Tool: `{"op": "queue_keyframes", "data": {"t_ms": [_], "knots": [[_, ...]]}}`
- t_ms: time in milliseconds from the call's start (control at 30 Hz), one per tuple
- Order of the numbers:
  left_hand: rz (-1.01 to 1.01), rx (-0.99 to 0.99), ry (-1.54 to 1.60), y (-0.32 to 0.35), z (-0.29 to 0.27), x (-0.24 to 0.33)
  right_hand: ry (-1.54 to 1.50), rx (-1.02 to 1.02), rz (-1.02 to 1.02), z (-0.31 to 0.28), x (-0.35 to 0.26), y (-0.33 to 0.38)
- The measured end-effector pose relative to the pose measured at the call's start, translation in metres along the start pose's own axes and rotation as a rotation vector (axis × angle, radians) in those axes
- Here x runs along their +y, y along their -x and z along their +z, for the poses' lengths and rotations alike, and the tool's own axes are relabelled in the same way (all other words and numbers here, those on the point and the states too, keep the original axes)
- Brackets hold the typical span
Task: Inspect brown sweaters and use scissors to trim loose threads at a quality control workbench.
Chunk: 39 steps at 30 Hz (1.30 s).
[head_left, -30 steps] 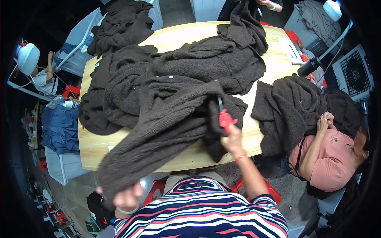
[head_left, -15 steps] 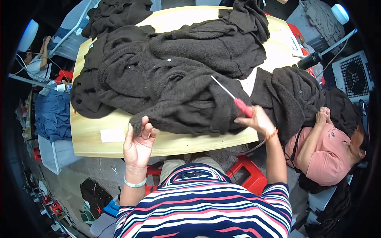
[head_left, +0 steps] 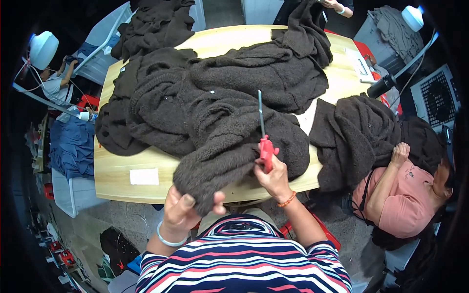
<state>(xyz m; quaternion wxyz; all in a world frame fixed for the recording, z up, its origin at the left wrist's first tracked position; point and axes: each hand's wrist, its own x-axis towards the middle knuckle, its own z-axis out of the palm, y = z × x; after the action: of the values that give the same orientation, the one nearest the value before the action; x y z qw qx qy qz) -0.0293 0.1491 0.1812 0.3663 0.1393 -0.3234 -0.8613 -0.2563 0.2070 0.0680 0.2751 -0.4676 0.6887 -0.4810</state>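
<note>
Pale wood table on my feed, dark-brown knit garment draped across; left hand, open-palmed earlier, now seems, through blur, closed around its near end, steadying it; right hand grips red-handled scissors.

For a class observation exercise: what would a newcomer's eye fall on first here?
The dark brown knitwear heaped across the pale table dominates the middle. Against it, the red-handled tool in the right hand stands out. At far right, someone's pink top catches the eye.
</note>
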Motion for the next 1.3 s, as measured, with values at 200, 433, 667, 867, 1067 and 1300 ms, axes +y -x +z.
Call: {"op": "queue_keyframes", "data": {"t_ms": [200,433,667,867,1067,1300], "knots": [[0.162,0.063,0.044,0.012,0.007,0.008,-0.162,-0.324,-0.081,-0.003,0.008,0.019],[-0.112,0.113,-0.064,0.015,0.038,-0.011,-0.172,-0.147,-0.217,0.054,-0.022,0.041],[0.31,-0.258,0.139,0.019,0.009,0.042,0.273,0.352,0.001,-0.035,0.052,0.016],[0.536,-0.124,0.139,0.068,-0.028,0.061,0.196,0.393,0.086,-0.129,-0.015,0.04],[0.61,0.741,-0.36,-0.025,-0.11,0.052,-0.115,0.252,-0.183,-0.177,-0.033,-0.002],[0.425,0.679,-1.795,-0.157,-0.267,-0.056,0.311,0.046,0.058,-0.11,0.097,-0.135]]}}
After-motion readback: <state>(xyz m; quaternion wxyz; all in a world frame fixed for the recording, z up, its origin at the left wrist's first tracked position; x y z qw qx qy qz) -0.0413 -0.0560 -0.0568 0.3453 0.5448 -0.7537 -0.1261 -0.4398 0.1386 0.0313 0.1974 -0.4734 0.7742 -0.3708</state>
